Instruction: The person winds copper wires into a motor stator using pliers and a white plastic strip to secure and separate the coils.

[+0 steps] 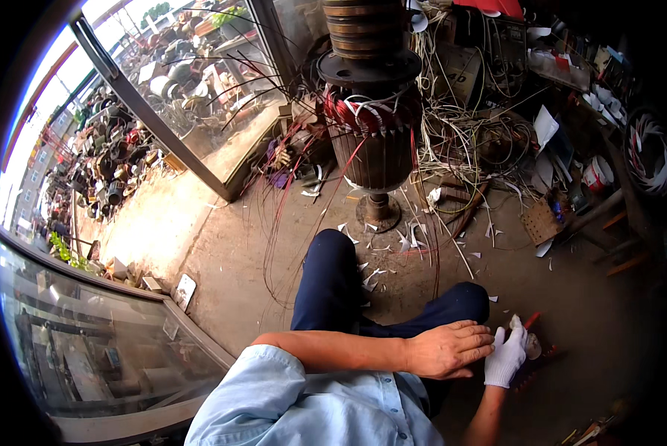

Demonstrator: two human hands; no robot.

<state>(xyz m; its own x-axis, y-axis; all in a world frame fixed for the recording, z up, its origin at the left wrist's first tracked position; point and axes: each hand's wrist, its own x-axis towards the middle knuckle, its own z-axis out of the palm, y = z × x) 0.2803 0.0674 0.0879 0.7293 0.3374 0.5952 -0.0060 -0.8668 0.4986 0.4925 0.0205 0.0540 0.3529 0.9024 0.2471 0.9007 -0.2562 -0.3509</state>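
Observation:
My left hand (449,349) is bare and reaches across my body, its fingers stretched out and lying nearly flat. Its fingertips come up against the edge of my right hand (504,360), which wears a white knitted glove. The gloved fingers point forward and look apart, with no held thing that I can make out. Just past them on the floor lies a red-handled tool (533,320), partly covered by the glove, its kind unclear. In front of my knees a large motor rotor (371,152) stands upright on its shaft, with copper-coloured rings on top and red and white leads around its middle.
Long thin dark red wires (278,223) trail from the rotor to the floor. White paper scraps (411,239) are scattered below it. Tangled cable (460,141) heaps up behind. A white bucket (597,175) stands at the right. A glass door (110,349) frames the left side.

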